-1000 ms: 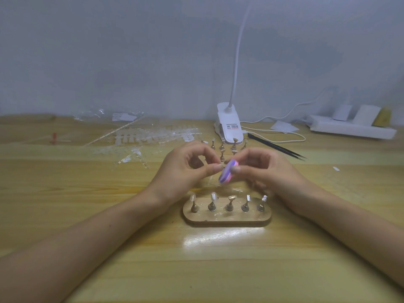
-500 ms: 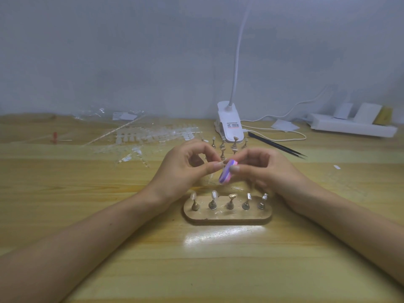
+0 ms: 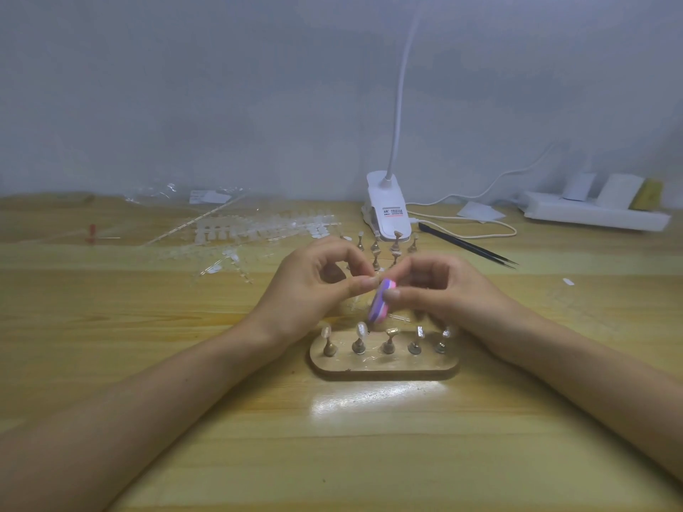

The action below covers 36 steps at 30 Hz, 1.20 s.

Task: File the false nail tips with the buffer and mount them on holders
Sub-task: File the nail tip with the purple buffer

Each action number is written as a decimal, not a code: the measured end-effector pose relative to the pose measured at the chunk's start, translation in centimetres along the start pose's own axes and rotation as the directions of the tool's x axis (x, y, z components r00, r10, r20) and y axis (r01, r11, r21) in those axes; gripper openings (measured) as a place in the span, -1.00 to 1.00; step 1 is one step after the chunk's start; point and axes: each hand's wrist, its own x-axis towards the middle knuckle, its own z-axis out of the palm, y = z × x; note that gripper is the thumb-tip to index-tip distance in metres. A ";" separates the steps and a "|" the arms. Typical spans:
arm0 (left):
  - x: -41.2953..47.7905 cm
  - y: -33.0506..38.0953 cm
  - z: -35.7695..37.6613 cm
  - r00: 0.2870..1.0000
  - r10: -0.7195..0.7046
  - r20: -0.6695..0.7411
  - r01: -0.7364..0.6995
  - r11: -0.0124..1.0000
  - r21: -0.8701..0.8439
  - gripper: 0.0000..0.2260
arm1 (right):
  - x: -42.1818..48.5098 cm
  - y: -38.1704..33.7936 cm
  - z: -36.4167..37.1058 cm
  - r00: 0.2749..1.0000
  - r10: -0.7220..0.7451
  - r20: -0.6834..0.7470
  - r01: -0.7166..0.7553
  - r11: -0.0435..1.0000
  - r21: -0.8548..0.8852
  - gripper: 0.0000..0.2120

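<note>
My right hand (image 3: pixel 439 290) pinches a pink and purple buffer block (image 3: pixel 380 303) between thumb and fingers, just above the table. My left hand (image 3: pixel 314 282) pinches a small clear nail tip (image 3: pixel 373 280) against the buffer's upper edge; the tip is mostly hidden by my fingertips. In front of both hands a wooden oval base (image 3: pixel 384 364) carries several metal holders (image 3: pixel 358 341), each topped with a nail tip. More loose holders (image 3: pixel 395 245) stand behind my hands near the lamp clip.
Clear strips of unused nail tips (image 3: pixel 258 230) lie scattered at the back left. A white clip lamp (image 3: pixel 388 208) with its cable stands at the back centre, black tweezers (image 3: pixel 469 245) lie to its right, and a white power strip (image 3: pixel 595 216) sits far right.
Both hands stay together over the base with only slight rubbing motion of the buffer against the tip; the view has shifted a little.
</note>
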 end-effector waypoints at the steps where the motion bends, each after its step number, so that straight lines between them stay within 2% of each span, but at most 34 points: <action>1: 0.0 0.0 0.0 1.000 -0.002 -0.002 0.002 1.000 -0.002 -0.92 | 0.0 0.0 0.0 1.000 -0.001 0.016 0.001 1.000 -0.004 -0.88; 4: 0.0 0.0 0.1 1.000 -0.010 -0.003 0.010 1.000 -0.006 -0.92 | 0.0 0.0 -0.1 1.000 -0.002 -0.023 0.003 0.999 0.038 -0.84; 7: 0.1 0.0 0.1 1.000 -0.016 -0.005 0.015 1.000 -0.019 -0.92 | -0.1 0.0 0.0 0.999 -0.016 0.034 0.015 1.000 0.021 -0.89; 10: 0.1 0.0 0.1 1.000 -0.016 -0.011 0.016 1.000 -0.026 -0.92 | -0.2 0.0 0.0 1.000 -0.018 0.001 0.018 0.999 0.045 -0.86; 13: 0.1 0.0 0.1 1.000 -0.016 -0.010 0.015 0.999 -0.035 -0.92 | -0.2 0.0 -0.1 0.999 -0.020 0.040 0.019 1.000 0.021 -0.90; 16: 0.1 0.0 0.1 1.000 -0.014 -0.013 0.014 0.999 -0.037 -0.92 | -0.1 0.0 -0.2 1.000 -0.001 -0.012 0.001 0.999 0.039 -0.85; 19: 0.1 -0.1 0.1 1.000 -0.014 -0.014 0.014 0.999 -0.034 -0.92 | -0.1 0.0 -0.1 1.000 -0.002 0.032 0.000 0.999 0.050 -0.84; 22: 0.1 -0.1 0.0 1.000 -0.022 -0.022 0.021 0.999 -0.046 -0.92 | -0.1 0.0 -0.1 0.999 0.003 -0.046 -0.001 0.999 0.045 -0.77; 25: 0.1 -0.1 0.1 1.000 -0.015 -0.019 0.014 1.000 -0.026 -0.92 | -0.1 0.2 -0.1 1.000 -0.016 0.012 0.015 0.997 0.077 -0.81; 28: 0.1 0.0 0.0 0.999 -0.025 -0.026 0.024 0.999 -0.043 -0.92 | 0.0 0.1 -0.1 0.998 0.000 -0.058 0.004 0.998 0.060 -0.75; 30: 0.1 0.0 0.0 1.000 -0.015 -0.021 0.015 1.000 -0.022 -0.92 | 0.0 0.2 -0.1 1.000 -0.008 0.009 0.007 0.998 0.068 -0.75; 34: 0.0 0.1 0.0 0.999 -0.018 -0.028 0.017 0.999 -0.029 -0.92 | 0.0 0.1 -0.3 0.999 0.010 -0.043 -0.007 0.997 0.075 -0.71; 36: 0.0 0.2 0.0 1.000 -0.011 -0.027 0.011 1.000 -0.017 -0.92 | -0.1 0.1 -0.1 0.999 0.004 0.048 -0.007 0.998 0.070 -0.76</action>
